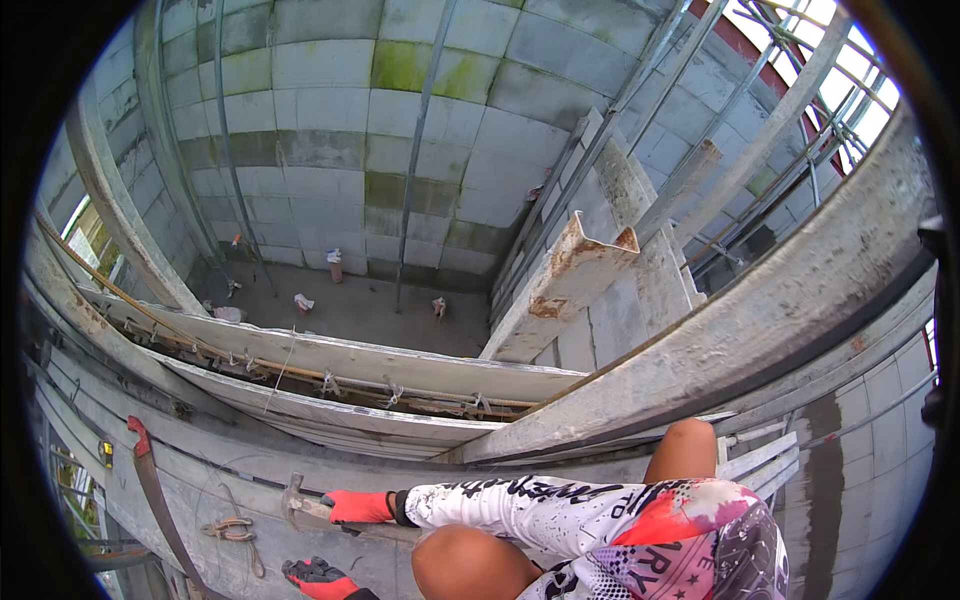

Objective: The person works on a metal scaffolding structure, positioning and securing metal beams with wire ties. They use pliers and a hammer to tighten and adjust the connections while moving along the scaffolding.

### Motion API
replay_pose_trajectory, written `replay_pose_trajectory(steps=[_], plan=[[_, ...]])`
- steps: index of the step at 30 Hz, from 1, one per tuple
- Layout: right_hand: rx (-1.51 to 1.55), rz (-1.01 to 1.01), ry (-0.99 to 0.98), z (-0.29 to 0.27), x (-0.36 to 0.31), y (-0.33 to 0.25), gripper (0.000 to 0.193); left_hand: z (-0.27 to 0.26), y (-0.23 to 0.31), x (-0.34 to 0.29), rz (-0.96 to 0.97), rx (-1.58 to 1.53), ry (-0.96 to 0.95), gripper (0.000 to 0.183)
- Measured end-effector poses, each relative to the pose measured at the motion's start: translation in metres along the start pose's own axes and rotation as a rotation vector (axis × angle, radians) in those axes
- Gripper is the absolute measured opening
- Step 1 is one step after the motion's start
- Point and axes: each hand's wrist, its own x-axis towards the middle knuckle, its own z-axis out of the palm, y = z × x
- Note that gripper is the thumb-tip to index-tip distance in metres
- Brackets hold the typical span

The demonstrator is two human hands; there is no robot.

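Note:
My right hand (362,507), in a red and dark grey glove, is closed around the wooden handle of a hammer (293,503). The hammer's head points left, just past the fingers. Nearer to me, at the lower edge, my left hand (320,577) wears a matching glove. Its grey fingers stretch leftward, apart, with nothing visible in them; its wrist runs out of the picture. Left of both hands, a pliers-like tool (230,528) lies among loose wire on the grey planks (265,545). Farther left is a handsaw (150,480) with a red handle and a long dark blade.
A yellow and black tape measure (106,453) lies at the far left. Beyond the planks, pale boards (330,395) edge a narrow slot. A deep drop to a floor (370,300) and block wall (320,110) follows. A large beam (720,350) and rusty steel channel (570,280) stand right.

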Motion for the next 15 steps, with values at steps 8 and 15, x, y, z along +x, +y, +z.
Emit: replay_pose_trajectory(steps=[8, 15], plan=[[-0.588, 0.037, 0.117, -0.032, -0.132, -0.036, 0.051, 0.148, 0.074, -0.05, -0.018, -0.223, -0.468, 0.031], [-0.749, 0.227, -0.139, -0.1, -0.21, 0.027, 0.033, 0.229, 0.141, -0.152, 0.161, -0.292, -1.026, 0.022]])
